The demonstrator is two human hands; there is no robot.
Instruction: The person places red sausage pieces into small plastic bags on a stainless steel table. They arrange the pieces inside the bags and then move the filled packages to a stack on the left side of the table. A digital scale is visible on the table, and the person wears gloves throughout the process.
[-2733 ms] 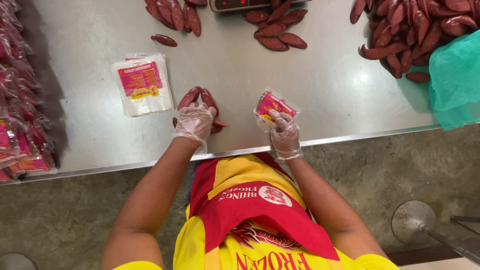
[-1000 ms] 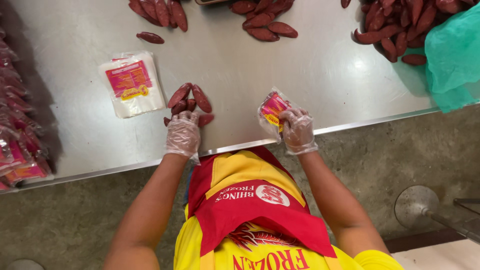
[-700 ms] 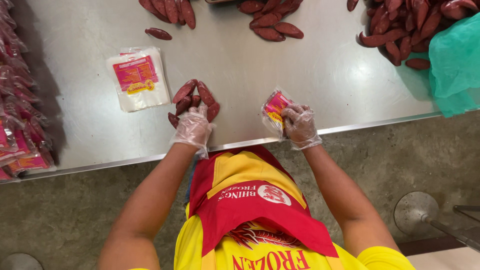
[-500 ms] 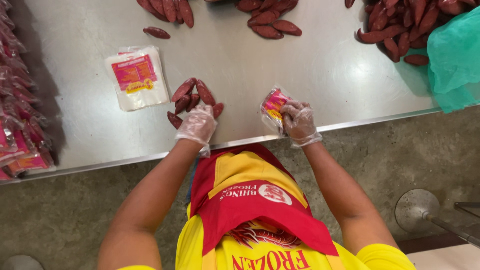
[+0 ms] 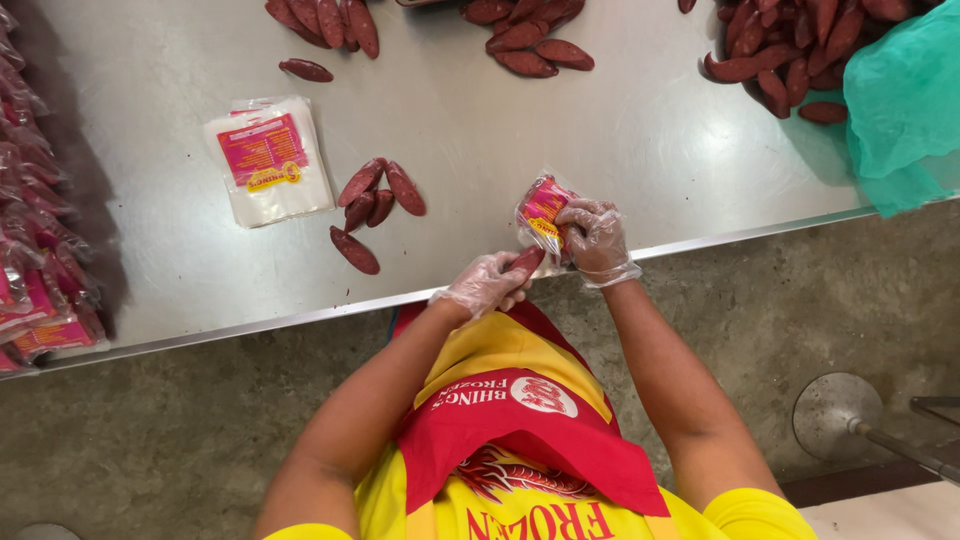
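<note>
My right hand, in a clear glove, holds a small plastic pouch with a pink and yellow label, tilted over the steel table's front edge. My gloved left hand grips one dark red sausage with its tip right at the pouch's mouth. A small cluster of loose sausages lies on the table to the left of my hands.
A stack of empty labelled pouches lies left of the cluster. More sausages sit at the back and in a big heap at the back right, beside a green plastic sheet. Filled packs line the left edge.
My left hand has left the sausage cluster with one sausage and carried it right to the pouch. The pouch in my right hand has stayed near the table's edge.
</note>
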